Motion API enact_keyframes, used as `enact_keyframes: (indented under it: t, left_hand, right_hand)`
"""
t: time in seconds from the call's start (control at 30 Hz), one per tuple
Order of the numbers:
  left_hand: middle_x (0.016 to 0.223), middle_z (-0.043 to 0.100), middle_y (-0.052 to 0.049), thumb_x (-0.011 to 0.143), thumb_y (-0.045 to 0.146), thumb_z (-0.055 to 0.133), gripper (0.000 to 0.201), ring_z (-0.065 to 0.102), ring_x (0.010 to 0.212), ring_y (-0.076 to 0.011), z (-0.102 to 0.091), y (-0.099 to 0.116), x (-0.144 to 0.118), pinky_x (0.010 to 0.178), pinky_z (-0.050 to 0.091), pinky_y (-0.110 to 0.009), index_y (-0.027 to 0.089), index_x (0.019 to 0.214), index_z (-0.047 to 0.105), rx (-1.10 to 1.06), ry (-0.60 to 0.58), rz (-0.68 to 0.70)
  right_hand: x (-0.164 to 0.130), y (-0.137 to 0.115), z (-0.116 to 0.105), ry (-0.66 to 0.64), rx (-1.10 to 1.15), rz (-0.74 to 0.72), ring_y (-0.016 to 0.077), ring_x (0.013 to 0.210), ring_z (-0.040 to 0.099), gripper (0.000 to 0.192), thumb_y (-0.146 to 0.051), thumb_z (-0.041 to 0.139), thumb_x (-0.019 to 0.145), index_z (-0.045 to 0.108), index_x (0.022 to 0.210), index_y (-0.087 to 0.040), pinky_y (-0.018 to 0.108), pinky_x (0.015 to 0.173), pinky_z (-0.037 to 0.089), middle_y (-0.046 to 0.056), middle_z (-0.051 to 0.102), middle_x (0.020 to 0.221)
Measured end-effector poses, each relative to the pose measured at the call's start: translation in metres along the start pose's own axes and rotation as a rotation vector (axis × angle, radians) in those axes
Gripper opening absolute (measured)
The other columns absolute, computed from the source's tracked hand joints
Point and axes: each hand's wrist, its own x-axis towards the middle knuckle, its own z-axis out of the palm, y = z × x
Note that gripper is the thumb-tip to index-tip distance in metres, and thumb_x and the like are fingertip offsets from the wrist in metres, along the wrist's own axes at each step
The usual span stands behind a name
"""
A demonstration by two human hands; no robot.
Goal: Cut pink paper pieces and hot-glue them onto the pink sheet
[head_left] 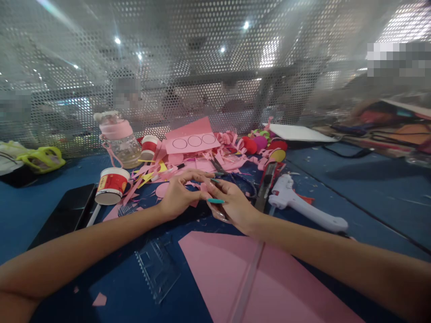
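Observation:
My left hand point(182, 193) and my right hand point(232, 202) meet over the middle of the table, fingers curled and their tips touching. Long teal nails show at the fingertips. A bit of pink shows between the fingers, but I cannot tell whether it is held or lies behind them. Just beyond the hands are scissors point(247, 183) with dark blue handles, partly hidden by my right hand. A pink paper sheet point(222, 269) lies below my right hand, crossed by a long, narrow translucent strip point(251, 280). A clear stencil ruler point(160, 269) rests nearer me on the left.
A white glue gun point(308, 208) and a dark cutter-like tool point(265, 186) lie right. Pink scraps and a card with drawn circles point(194, 141) pile up behind. Left stand a paper cup point(112, 186), a water bottle point(117, 139) and a black phone point(65, 215). A perforated screen point(202, 58) closes the back.

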Motion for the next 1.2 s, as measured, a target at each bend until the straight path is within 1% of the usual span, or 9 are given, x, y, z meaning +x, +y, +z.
enact_keyframes:
  t: [0.13, 0.27, 0.37, 0.5, 0.67, 0.77, 0.97, 1.07, 1.2]
  left_hand:
    - [0.089, 0.066, -0.009, 0.056, 0.023, 0.077, 0.024, 0.060, 0.093, -0.0206, 0.0009, 0.0014, 0.0005, 0.089, 0.043, -0.037, 0.013, 0.072, 0.062, -0.011, 0.022, -0.028]
    - [0.094, 0.066, -0.011, 0.058, 0.025, 0.076, 0.024, 0.060, 0.093, -0.0202, 0.0008, 0.0019, 0.0011, 0.088, 0.043, -0.036, 0.012, 0.073, 0.062, -0.004, 0.014, -0.048]
    - [0.094, 0.066, -0.011, 0.056, 0.027, 0.077, 0.027, 0.059, 0.093, -0.0207, 0.0006, 0.0008, 0.0014, 0.088, 0.043, -0.036, 0.012, 0.072, 0.062, -0.033, 0.015, -0.054]
    - [0.086, 0.066, -0.009, 0.056, 0.030, 0.077, 0.028, 0.060, 0.087, -0.0198, 0.0002, -0.0006, 0.0014, 0.087, 0.043, -0.036, 0.013, 0.071, 0.062, -0.040, 0.014, -0.043]
    - [0.088, 0.066, -0.010, 0.055, 0.028, 0.078, 0.028, 0.059, 0.088, -0.0194, -0.0002, -0.0010, 0.0010, 0.087, 0.044, -0.034, 0.012, 0.073, 0.063, -0.041, 0.000, -0.059]
    - [0.087, 0.067, -0.009, 0.056, 0.025, 0.078, 0.026, 0.060, 0.088, -0.0190, -0.0001, -0.0016, 0.0018, 0.087, 0.044, -0.034, 0.013, 0.072, 0.062, -0.077, -0.024, -0.078]
    - [0.093, 0.067, -0.009, 0.056, 0.025, 0.077, 0.024, 0.061, 0.092, -0.0200, -0.0009, -0.0036, 0.0037, 0.085, 0.045, -0.033, 0.013, 0.071, 0.063, -0.156, -0.066, -0.100]
    - [0.094, 0.067, -0.009, 0.056, 0.022, 0.077, 0.025, 0.060, 0.093, -0.0198, -0.0015, -0.0047, 0.0037, 0.086, 0.045, -0.033, 0.013, 0.076, 0.065, -0.137, -0.080, -0.084]
    - [0.097, 0.067, -0.009, 0.057, 0.022, 0.077, 0.026, 0.059, 0.096, -0.0200, -0.0020, -0.0051, 0.0034, 0.088, 0.043, -0.033, 0.014, 0.079, 0.066, -0.104, -0.109, -0.068]
  right_hand:
    - [-0.0004, -0.0009, 0.0008, 0.011, 0.033, -0.019, 0.0013, 0.026, 0.027, 0.030, -0.044, 0.063, 0.072, 0.047, 0.073, -0.018, 0.014, 0.026, 0.022, -0.010, 0.041, 0.039]
    - [-0.0024, -0.0042, 0.0035, 0.019, 0.053, -0.019, 0.0015, 0.027, 0.026, 0.030, -0.041, 0.065, 0.071, 0.050, 0.082, -0.018, 0.014, 0.027, 0.019, -0.011, 0.040, 0.039]
    - [-0.0037, -0.0058, 0.0052, 0.024, 0.056, -0.010, 0.0016, 0.027, 0.024, 0.034, -0.040, 0.064, 0.071, 0.050, 0.092, -0.018, 0.014, 0.026, 0.018, -0.012, 0.039, 0.039]
    - [-0.0041, -0.0052, 0.0057, 0.030, 0.040, -0.010, 0.0022, 0.026, 0.025, 0.039, -0.042, 0.065, 0.070, 0.049, 0.097, -0.017, 0.013, 0.026, 0.020, -0.013, 0.037, 0.037]
    - [-0.0032, -0.0038, 0.0052, 0.042, -0.003, -0.021, 0.0020, 0.024, 0.023, 0.044, -0.043, 0.062, 0.071, 0.048, 0.103, -0.017, 0.014, 0.024, 0.019, -0.013, 0.037, 0.036]
    - [-0.0031, -0.0039, 0.0055, 0.050, -0.014, -0.018, 0.0021, 0.023, 0.023, 0.045, -0.044, 0.062, 0.071, 0.048, 0.104, -0.017, 0.013, 0.023, 0.019, -0.013, 0.038, 0.036]
    - [-0.0028, -0.0030, 0.0048, 0.049, -0.031, -0.021, 0.0019, 0.022, 0.022, 0.043, -0.042, 0.062, 0.071, 0.051, 0.103, -0.016, 0.014, 0.022, 0.019, -0.014, 0.036, 0.035]
    - [-0.0023, -0.0024, 0.0030, 0.037, -0.042, -0.010, 0.0026, 0.022, 0.024, 0.041, -0.041, 0.063, 0.071, 0.053, 0.101, -0.015, 0.014, 0.023, 0.019, -0.013, 0.038, 0.033]
    - [-0.0023, -0.0026, 0.0023, 0.028, -0.034, -0.010, 0.0024, 0.023, 0.023, 0.039, -0.040, 0.063, 0.072, 0.054, 0.099, -0.014, 0.014, 0.024, 0.019, -0.012, 0.038, 0.033]
